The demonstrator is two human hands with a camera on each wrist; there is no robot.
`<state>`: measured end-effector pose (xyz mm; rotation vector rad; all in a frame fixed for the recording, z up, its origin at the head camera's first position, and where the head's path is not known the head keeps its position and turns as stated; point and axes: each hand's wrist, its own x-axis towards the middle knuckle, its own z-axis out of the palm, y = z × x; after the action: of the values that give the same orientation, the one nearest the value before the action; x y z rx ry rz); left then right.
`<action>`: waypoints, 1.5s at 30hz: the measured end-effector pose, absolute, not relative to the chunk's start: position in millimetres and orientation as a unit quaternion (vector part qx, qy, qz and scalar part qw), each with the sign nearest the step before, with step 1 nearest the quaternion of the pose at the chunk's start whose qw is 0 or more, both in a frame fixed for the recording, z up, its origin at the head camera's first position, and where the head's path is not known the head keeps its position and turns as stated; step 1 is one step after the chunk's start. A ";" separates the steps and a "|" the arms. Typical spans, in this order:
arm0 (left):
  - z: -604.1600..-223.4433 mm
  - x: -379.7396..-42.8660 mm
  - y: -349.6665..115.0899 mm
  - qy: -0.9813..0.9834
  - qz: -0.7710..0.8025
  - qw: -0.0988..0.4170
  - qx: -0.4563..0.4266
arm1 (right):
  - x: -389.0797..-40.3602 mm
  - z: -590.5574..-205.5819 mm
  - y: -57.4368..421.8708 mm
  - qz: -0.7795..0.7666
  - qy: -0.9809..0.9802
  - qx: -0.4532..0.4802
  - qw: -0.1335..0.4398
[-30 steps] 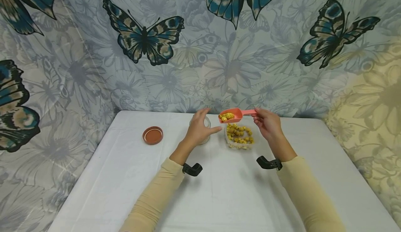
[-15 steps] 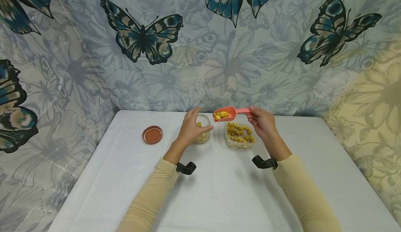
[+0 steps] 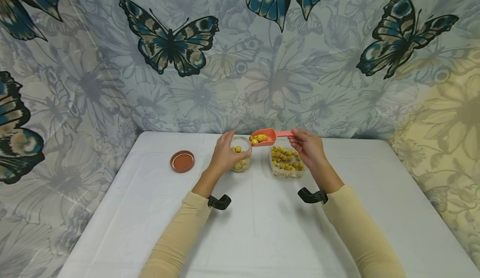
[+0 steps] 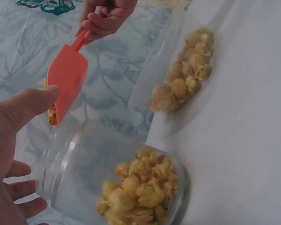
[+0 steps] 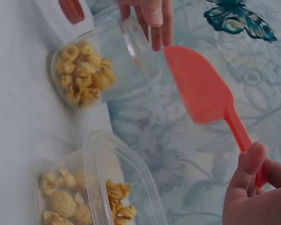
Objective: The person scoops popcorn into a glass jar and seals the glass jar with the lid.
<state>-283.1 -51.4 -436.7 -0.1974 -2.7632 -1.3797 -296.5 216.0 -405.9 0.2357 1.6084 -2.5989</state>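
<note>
My right hand (image 3: 309, 148) pinches the handle of a coral-red scoop (image 3: 269, 137), which holds yellow caramel popcorn (image 3: 258, 139). The scoop's front edge is right by the mouth of a glass jar (image 4: 79, 164). Popcorn pieces (image 4: 140, 187) fill the jar's lower part as it stands upright on the table. Around the jar's mouth my left hand (image 3: 223, 154) is spread, fingers on the far side of the rim. Its thumb (image 4: 35, 103) overlaps the scoop in the left wrist view.
A clear plastic tub (image 5: 96, 164) with more popcorn stands right of the jar, below the scoop. To the left lies a brown round lid (image 3: 182, 161) on the white-covered table (image 3: 255, 232). Butterfly-printed cloth (image 3: 277, 78) hangs behind the table.
My right hand has carried the loaded scoop left, from above the tub to the jar's mouth. My left hand has shifted slightly left, showing more of the jar.
</note>
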 end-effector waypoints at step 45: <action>-481.9 -292.2 -62.1 -0.847 -0.531 -0.006 -0.026 | -293.9 -400.0 204.4 -0.823 0.562 0.076 0.018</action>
<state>-292.2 -62.1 -481.9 -0.0831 -2.6717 -1.6749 -293.9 204.4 -400.0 0.2371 1.7456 -2.5578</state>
